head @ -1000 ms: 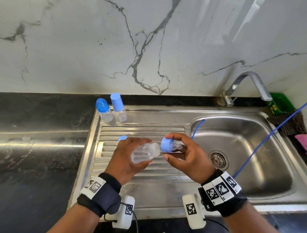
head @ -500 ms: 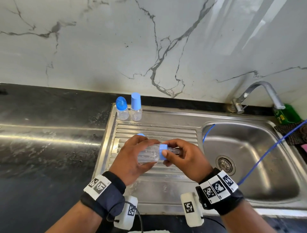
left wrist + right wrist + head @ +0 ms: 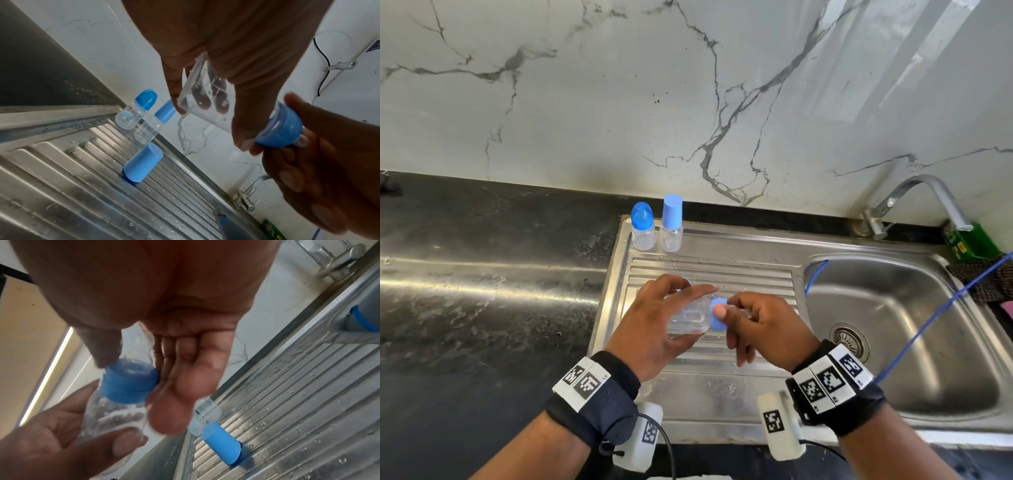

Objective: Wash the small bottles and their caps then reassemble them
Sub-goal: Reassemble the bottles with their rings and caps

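Observation:
My left hand (image 3: 654, 322) grips a clear small bottle (image 3: 688, 317) held sideways above the ribbed drainboard (image 3: 722, 270). My right hand (image 3: 760, 329) pinches the blue collar cap (image 3: 718, 318) seated on the bottle's neck, thumb on top. In the left wrist view the bottle (image 3: 207, 99) and blue collar (image 3: 281, 128) show wet. A loose blue cover cap (image 3: 141, 164) stands on the drainboard under my hands, also seen in the right wrist view as the cover cap (image 3: 222, 443). Two capped clear bottles (image 3: 643, 226) (image 3: 672, 224) stand upright at the drainboard's far left corner.
The steel sink basin (image 3: 914, 329) with its drain (image 3: 849, 339) lies to the right, the tap (image 3: 924, 202) behind it. A blue hose (image 3: 941, 308) crosses the basin. A green packet (image 3: 969, 241) and a cloth (image 3: 983, 277) sit at the far right. Black counter (image 3: 482, 274) extends left.
My right hand has brought the blue collar cap onto the bottle's neck and its fingers have shifted around it. Both hands stay over the drainboard; the view has shifted left.

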